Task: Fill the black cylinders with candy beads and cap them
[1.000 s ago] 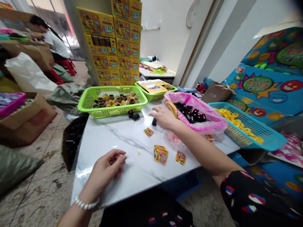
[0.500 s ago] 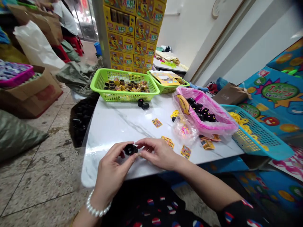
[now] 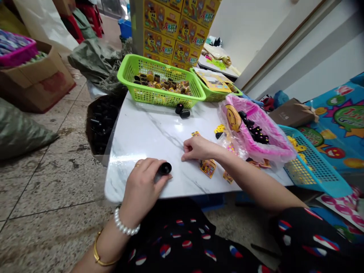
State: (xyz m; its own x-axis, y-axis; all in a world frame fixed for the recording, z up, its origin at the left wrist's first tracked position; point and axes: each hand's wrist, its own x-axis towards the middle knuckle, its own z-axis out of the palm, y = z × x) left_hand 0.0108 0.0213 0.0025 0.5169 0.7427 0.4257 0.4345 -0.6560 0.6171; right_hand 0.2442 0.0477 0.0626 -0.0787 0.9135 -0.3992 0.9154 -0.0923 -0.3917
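Note:
My left hand [image 3: 143,185] is closed round a small black plastic cup [image 3: 165,168] near the front edge of the white table [image 3: 148,129]. The cup's mouth faces up toward me. Further right, my right hand [image 3: 199,148] is over the table, fingers curled together; whatever they may hold is hidden. Printed orange-yellow cards [image 3: 208,168] lie just below that wrist, and another card [image 3: 195,134] shows partly behind the hand. Two black cups [image 3: 184,113] sit by the green basket.
A green basket [image 3: 167,101] of cups stands at the back. On the right are a pink plastic-lined tray [image 3: 280,151] of black pieces and a blue basket [image 3: 327,174] of yellow pieces. Yellow boxes [image 3: 162,19] are stacked behind. A box of black cups [image 3: 99,123] stands left of the table.
My right hand has left the black cup and moved right and away from me, beside the cards. My left hand still holds the cup, now tilted more upward. The view has tipped downward.

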